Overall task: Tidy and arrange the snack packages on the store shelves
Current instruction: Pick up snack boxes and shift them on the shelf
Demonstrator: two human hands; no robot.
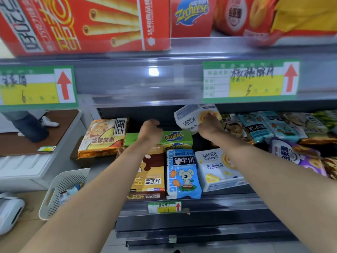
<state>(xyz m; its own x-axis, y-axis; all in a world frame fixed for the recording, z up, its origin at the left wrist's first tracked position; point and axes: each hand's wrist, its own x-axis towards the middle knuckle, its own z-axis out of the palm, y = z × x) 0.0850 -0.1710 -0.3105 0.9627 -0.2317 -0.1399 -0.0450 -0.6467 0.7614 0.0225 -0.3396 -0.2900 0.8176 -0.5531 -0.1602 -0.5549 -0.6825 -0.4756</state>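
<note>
My right hand (209, 127) grips a white Landy Castle cookie bag (189, 117), held tilted up at the back of the lower shelf. My left hand (150, 129) hovers with curled fingers over the green Zecheese boxes (179, 136) and holds nothing that I can see. A second Landy Castle bag (217, 170) lies flat at the shelf front, beside a blue koala biscuit bag (182, 174) and a brown and yellow box (151, 172) under my left forearm. An orange walnut cookie bag (103, 137) lies at the left end.
Several teal, purple and mixed snack bags (284, 132) crowd the right of the shelf. The upper shelf edge (145, 81) with green price tags (249, 81) hangs low overhead, carrying a red egg-roll box (82, 24). A white basket (62, 190) stands on the floor at left; a person's legs (27, 126) beyond.
</note>
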